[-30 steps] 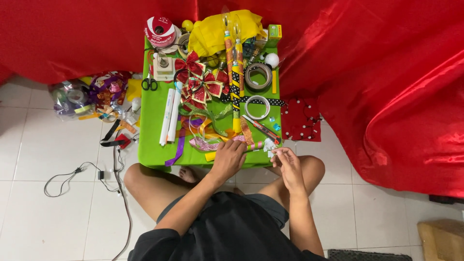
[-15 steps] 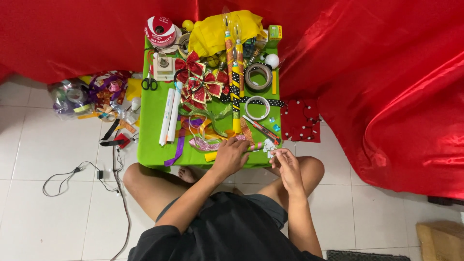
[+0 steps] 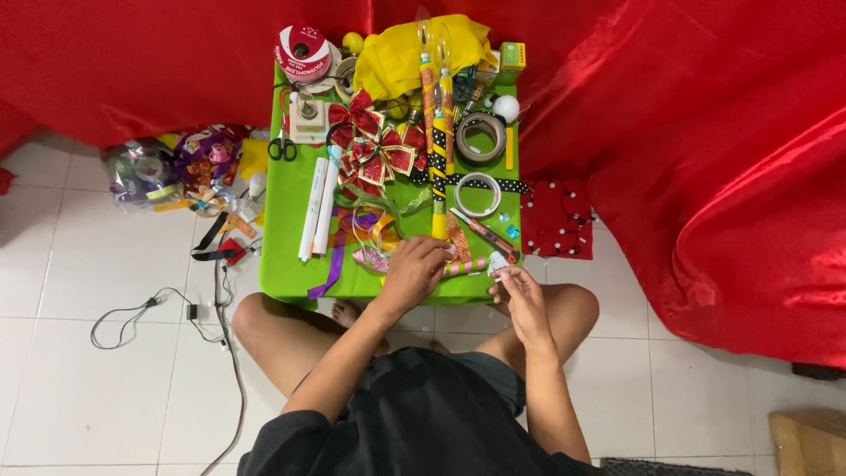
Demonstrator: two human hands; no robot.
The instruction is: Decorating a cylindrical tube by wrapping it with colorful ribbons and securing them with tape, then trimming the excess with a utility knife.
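Pressing down a glittery ribbon roll at the green bench's near edge, left hand now closed over it; right hand pinching a small pale piece, shifted closer in.

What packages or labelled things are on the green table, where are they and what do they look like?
Ribbon spool: far left corner, round, red with a white printed face.
Small box: far right corner, rectangular, yellow-green.
White tubes: left side, two lying side by side, faint print.
No screens or signs.
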